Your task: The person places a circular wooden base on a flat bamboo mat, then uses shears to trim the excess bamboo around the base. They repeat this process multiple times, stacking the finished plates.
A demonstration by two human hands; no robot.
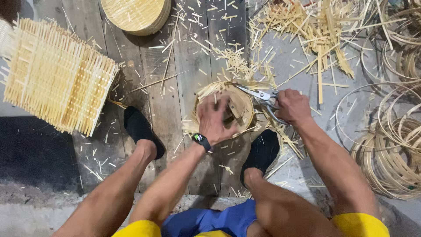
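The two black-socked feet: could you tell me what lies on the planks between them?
In the head view, the left hand presses a small round woven bamboo basket there, amid bamboo offcuts.
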